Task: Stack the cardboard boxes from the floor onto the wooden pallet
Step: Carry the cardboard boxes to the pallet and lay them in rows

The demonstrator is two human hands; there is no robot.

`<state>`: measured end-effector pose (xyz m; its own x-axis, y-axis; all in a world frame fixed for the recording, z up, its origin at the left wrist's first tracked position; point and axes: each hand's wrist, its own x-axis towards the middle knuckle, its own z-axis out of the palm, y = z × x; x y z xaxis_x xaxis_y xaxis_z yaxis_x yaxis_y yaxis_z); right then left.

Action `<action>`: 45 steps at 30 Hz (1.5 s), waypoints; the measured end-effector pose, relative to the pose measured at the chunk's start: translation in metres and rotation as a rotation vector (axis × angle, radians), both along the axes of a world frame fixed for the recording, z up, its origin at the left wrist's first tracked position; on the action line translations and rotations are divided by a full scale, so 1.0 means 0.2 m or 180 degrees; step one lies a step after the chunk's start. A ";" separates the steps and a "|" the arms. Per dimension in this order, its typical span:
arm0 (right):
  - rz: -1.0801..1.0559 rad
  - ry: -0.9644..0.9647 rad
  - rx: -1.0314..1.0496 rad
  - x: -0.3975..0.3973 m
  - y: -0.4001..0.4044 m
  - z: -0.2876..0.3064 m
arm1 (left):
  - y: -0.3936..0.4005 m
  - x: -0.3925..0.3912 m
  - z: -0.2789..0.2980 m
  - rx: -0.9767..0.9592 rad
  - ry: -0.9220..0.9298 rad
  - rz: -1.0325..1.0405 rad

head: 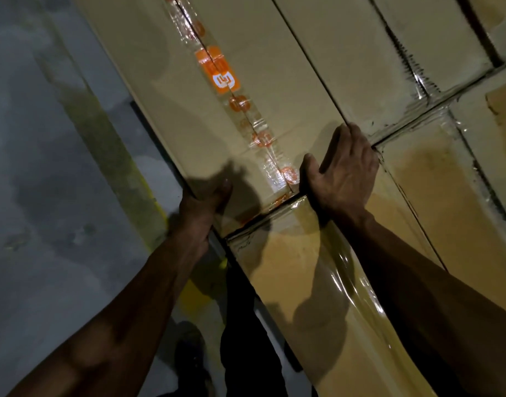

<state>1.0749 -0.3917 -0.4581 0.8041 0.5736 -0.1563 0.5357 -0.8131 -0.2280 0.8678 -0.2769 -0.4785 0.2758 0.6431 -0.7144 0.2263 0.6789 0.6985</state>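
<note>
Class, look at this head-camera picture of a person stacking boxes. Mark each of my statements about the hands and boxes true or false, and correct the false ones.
1. Both hands touch the box with orange-printed tape. True.
2. The right hand holds a roll of tape. False: it grips the box's near right corner.
3. The left hand grips the box's near left corner. True.
4. The tape on that box is plain blue. False: it is clear with orange marks.
5. Other boxes lie right beside it. True.

We saw tan cardboard boxes (171, 90), clear tape (226, 81) printed with orange logos, grey floor (31, 138).
</note>
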 end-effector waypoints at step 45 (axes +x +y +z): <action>-0.3127 0.1538 0.0455 -2.09 -0.48 1.51 | -0.11 -0.88 1.51 0.3187 0.0509 -0.6456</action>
